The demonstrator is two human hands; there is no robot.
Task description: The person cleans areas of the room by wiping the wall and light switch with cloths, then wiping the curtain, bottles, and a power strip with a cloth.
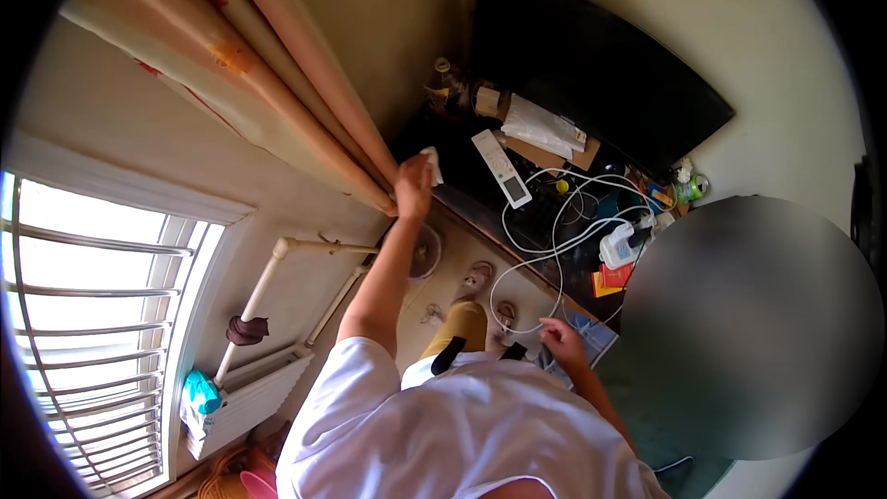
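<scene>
My left hand is closed on a crumpled white cloth or tissue at the left end of the dark desk, beside the peach curtain. Lower right, my right hand is near the desk's front edge, below the looped white cable; its fingers are partly curled, and whether they hold anything is too small to tell. On the desk between them lie a white remote control and a white plastic packet. A white power adapter sits at the right among the cables.
A large black monitor stands at the back of the desk. A bottle is at its left, a green can at its right. Radiator and pipes are at the left, a round bin below the desk. A blurred area covers the right.
</scene>
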